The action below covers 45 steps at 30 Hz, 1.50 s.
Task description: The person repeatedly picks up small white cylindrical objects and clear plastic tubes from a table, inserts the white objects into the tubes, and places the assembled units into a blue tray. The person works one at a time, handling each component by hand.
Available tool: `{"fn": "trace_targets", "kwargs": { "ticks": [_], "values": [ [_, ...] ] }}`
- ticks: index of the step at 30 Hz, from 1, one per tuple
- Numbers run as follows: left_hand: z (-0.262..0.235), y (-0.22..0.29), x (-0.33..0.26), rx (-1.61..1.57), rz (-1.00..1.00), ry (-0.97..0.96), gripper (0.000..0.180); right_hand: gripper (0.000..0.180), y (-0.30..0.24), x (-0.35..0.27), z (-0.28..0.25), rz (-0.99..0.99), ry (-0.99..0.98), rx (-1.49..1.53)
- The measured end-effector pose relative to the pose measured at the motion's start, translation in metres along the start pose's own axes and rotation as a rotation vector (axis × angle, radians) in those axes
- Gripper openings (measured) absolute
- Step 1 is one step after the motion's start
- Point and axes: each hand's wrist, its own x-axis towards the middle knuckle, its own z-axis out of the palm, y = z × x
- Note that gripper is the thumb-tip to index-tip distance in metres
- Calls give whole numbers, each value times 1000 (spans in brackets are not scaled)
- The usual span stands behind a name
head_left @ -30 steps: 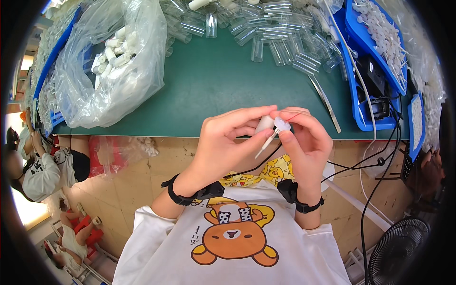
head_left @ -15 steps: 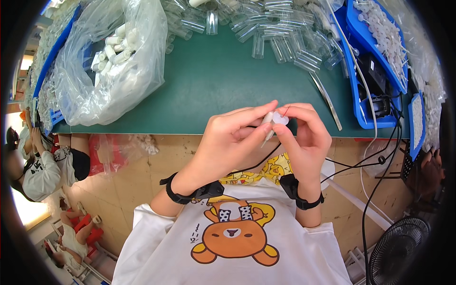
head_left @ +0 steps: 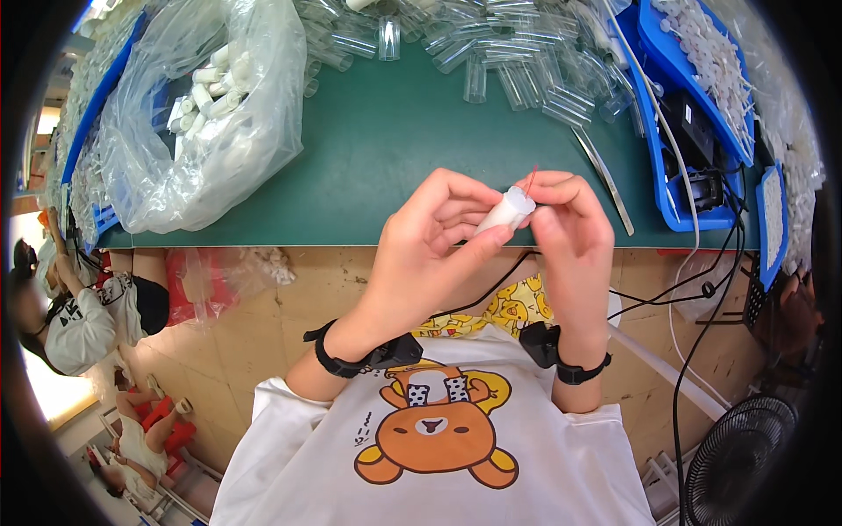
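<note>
Lying at the far left of the green work table (head_left: 368,167), a big clear plastic bag (head_left: 189,131) is slumping open, and white cylindrical parts (head_left: 210,88) are showing through its film. Moving right along the far edge, a heap of clear plastic tubes (head_left: 491,53) is spreading across the table top. Near the table's front edge, at the middle, the left hand (head_left: 430,254) is curling closed around a small white cylindrical piece (head_left: 507,210), with its thumb and fingers pinching the piece's lower end so that it is tilting up toward the right. Just to the right, the right hand (head_left: 574,232) is closing its fingertips on the piece's upper end, and a thin red strand (head_left: 531,178) is sticking up from that end between the two hands. A black band is sitting on each wrist, with a dark cable running down from the hands toward the white shirt. Farther right, a pair of metal tweezers (head_left: 605,175) is lying on the green surface, well apart from the hands. Beyond it, a blue tray (head_left: 671,167) is standing at the table's right side, holding small white parts (head_left: 715,61) at its far end and a dark device nearer. At the lower right, a black fan (head_left: 737,456) is standing on the floor.
</note>
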Motion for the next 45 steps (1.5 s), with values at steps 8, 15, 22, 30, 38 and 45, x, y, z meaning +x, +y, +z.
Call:
{"fn": "trace_targets", "kwargs": {
  "ticks": [8,15,22,30,38,45],
  "values": [
    [-3,14,0,-173,-103,-125,16,22,-7,4,-15,46,-212,148],
    [1,14,-3,-145,-94,-109,24,29,10,-1,-11,-10,-158,254],
    [2,10,-2,156,101,-37,21,57,-6,8,-21,-116,-270,0],
    [11,11,7,376,210,-17,12,43,-10,-9,-20,-184,-84,-261],
    [0,62,48,754,98,-117,34,22,-24,-29,-66,-200,522,303],
    [-53,51,145,1415,529,288,27,21,-36,-38,-85,-183,331,473]
  ]
}}
